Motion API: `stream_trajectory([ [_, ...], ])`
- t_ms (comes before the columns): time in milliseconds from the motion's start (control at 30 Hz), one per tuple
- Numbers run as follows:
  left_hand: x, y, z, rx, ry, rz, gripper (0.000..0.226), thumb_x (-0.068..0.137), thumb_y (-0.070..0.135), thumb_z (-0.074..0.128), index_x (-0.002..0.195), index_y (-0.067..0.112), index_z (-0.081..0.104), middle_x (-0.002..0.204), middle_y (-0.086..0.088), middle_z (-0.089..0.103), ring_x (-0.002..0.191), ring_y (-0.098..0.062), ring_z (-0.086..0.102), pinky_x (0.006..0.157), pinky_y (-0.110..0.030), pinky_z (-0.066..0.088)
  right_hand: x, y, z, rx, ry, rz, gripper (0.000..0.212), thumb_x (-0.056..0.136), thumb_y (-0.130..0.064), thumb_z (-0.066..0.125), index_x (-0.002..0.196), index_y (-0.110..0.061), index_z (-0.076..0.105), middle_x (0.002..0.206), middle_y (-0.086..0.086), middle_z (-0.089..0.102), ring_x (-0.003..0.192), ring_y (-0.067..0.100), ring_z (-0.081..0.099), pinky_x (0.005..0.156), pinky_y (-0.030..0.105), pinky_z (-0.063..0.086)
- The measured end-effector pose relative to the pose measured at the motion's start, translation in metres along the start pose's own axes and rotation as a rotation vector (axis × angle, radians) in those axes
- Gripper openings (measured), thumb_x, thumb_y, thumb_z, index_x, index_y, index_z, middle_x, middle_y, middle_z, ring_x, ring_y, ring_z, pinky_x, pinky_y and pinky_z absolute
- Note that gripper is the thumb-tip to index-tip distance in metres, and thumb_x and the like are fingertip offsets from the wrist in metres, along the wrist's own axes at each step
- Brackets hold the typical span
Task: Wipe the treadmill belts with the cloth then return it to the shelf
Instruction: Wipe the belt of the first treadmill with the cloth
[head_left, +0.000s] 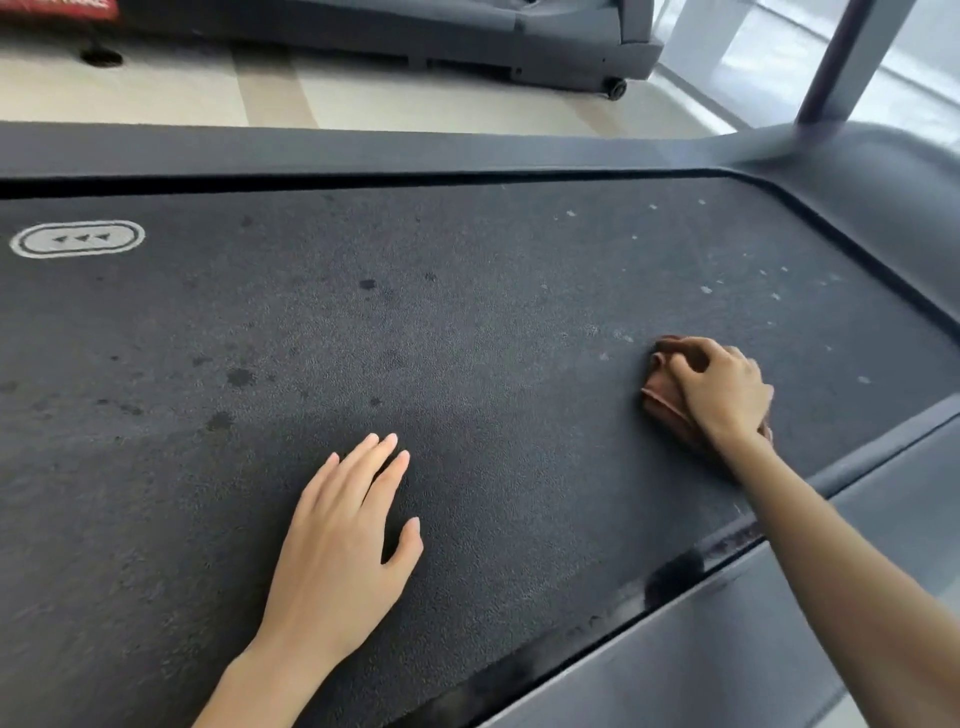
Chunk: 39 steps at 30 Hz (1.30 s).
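A dark, textured treadmill belt (467, 312) fills most of the view, with dark damp spots at its middle and pale specks toward the right end. My right hand (719, 387) presses a bunched brown cloth (662, 400) onto the belt at the right; most of the cloth is hidden under the palm. My left hand (343, 540) lies flat on the belt near the front, fingers together and holding nothing. A white oval arrow mark (77, 238) is printed on the belt at the left.
Grey side rails (363, 150) frame the belt, the near one (779, 623) at lower right. A dark upright post (841, 62) rises at the far right. A second treadmill (467, 36) stands beyond on the pale floor (208, 93). No shelf is visible.
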<state>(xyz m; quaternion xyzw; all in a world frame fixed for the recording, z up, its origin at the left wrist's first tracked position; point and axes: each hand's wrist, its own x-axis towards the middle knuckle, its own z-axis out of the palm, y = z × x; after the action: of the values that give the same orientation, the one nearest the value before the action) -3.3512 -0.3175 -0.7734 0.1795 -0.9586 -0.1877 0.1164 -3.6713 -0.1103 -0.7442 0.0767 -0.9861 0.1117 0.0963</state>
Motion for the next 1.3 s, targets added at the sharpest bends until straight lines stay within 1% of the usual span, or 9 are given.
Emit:
stream_trajectory([
  [100, 0.0, 0.0, 0.001, -0.006, 0.0, 0.005, 0.058, 0.084, 0.039, 0.034, 0.128, 0.008, 0.055, 0.139, -0.003, 0.048, 0.133, -0.017, 0.039, 0.11, -0.037, 0.023, -0.028, -0.03, 0.006, -0.035, 0.062, -0.064, 0.031, 0.085, -0.043, 0.055, 0.106, -0.023, 0.067, 0.111, 0.013, 0.064, 0.108, 0.034, 0.051, 0.09, 0.044, 0.033],
  [233, 0.001, -0.003, 0.004, -0.011, 0.001, 0.013, 0.058, 0.083, 0.04, 0.035, 0.128, 0.008, 0.055, 0.139, -0.003, 0.049, 0.132, -0.017, 0.039, 0.11, -0.036, 0.022, -0.116, -0.081, 0.002, 0.103, 0.075, -0.46, 0.025, 0.077, -0.047, 0.055, 0.093, -0.035, 0.069, 0.09, -0.005, 0.066, 0.089, 0.023, 0.057, 0.075, 0.037, 0.036],
  [367, 0.002, -0.002, 0.005, -0.018, 0.002, 0.012, 0.059, 0.082, 0.04, 0.035, 0.127, 0.008, 0.056, 0.139, -0.003, 0.048, 0.132, -0.017, 0.038, 0.11, -0.036, 0.022, -0.145, -0.086, 0.0, 0.216, -0.011, -0.756, 0.026, 0.079, -0.048, 0.055, 0.097, -0.036, 0.068, 0.09, -0.011, 0.064, 0.083, 0.018, 0.058, 0.069, 0.034, 0.041],
  [667, 0.0, 0.0, 0.0, 0.01, -0.015, 0.005, 0.06, 0.084, 0.039, 0.031, 0.127, 0.005, 0.056, 0.137, -0.007, 0.05, 0.132, -0.021, 0.041, 0.111, -0.037, 0.022, -0.045, -0.007, -0.001, 0.057, 0.028, -0.084, 0.03, 0.089, -0.044, 0.053, 0.113, -0.029, 0.063, 0.116, 0.009, 0.06, 0.11, 0.034, 0.05, 0.09, 0.043, 0.037],
  [767, -0.001, -0.001, 0.0, 0.015, -0.026, 0.015, 0.061, 0.085, 0.039, 0.029, 0.128, 0.004, 0.054, 0.138, -0.008, 0.049, 0.132, -0.022, 0.04, 0.111, -0.039, 0.023, -0.073, -0.023, 0.001, 0.0, 0.033, -0.127, 0.029, 0.087, -0.044, 0.053, 0.11, -0.029, 0.062, 0.114, 0.006, 0.058, 0.109, 0.031, 0.048, 0.087, 0.041, 0.033],
  [933, -0.002, -0.002, 0.001, 0.038, -0.046, 0.026, 0.064, 0.085, 0.041, 0.027, 0.13, 0.003, 0.052, 0.141, -0.009, 0.046, 0.134, -0.022, 0.037, 0.112, -0.043, 0.024, -0.14, -0.042, -0.007, 0.011, 0.053, -0.429, 0.027, 0.083, -0.048, 0.052, 0.102, -0.033, 0.065, 0.096, -0.003, 0.058, 0.092, 0.024, 0.053, 0.076, 0.039, 0.038],
  [1067, -0.001, -0.001, 0.003, 0.074, -0.06, 0.056, 0.066, 0.083, 0.048, 0.031, 0.132, 0.009, 0.051, 0.141, -0.008, 0.046, 0.134, -0.023, 0.035, 0.111, -0.044, 0.023, -0.133, -0.028, -0.011, 0.06, -0.018, -0.631, 0.035, 0.083, -0.051, 0.045, 0.105, -0.033, 0.066, 0.094, -0.003, 0.06, 0.087, 0.023, 0.056, 0.072, 0.039, 0.044],
  [1167, 0.002, 0.003, 0.005, 0.151, -0.099, 0.086, 0.071, 0.088, 0.059, 0.019, 0.133, 0.014, 0.051, 0.142, -0.006, 0.045, 0.136, -0.026, 0.033, 0.111, -0.048, 0.021, -0.092, 0.009, -0.01, 0.076, -0.003, -0.593, 0.033, 0.084, -0.049, 0.048, 0.107, -0.033, 0.066, 0.097, -0.002, 0.061, 0.09, 0.025, 0.057, 0.074, 0.038, 0.044],
  [1300, 0.02, 0.034, 0.015, 0.131, -0.127, 0.122, 0.075, 0.09, 0.061, 0.011, 0.132, 0.015, 0.053, 0.145, -0.005, 0.041, 0.137, -0.024, 0.029, 0.113, -0.044, 0.016, -0.008, 0.093, -0.011, 0.039, 0.034, -0.331, 0.03, 0.087, -0.041, 0.057, 0.114, -0.032, 0.063, 0.106, 0.006, 0.06, 0.103, 0.033, 0.055, 0.084, 0.042, 0.042],
])
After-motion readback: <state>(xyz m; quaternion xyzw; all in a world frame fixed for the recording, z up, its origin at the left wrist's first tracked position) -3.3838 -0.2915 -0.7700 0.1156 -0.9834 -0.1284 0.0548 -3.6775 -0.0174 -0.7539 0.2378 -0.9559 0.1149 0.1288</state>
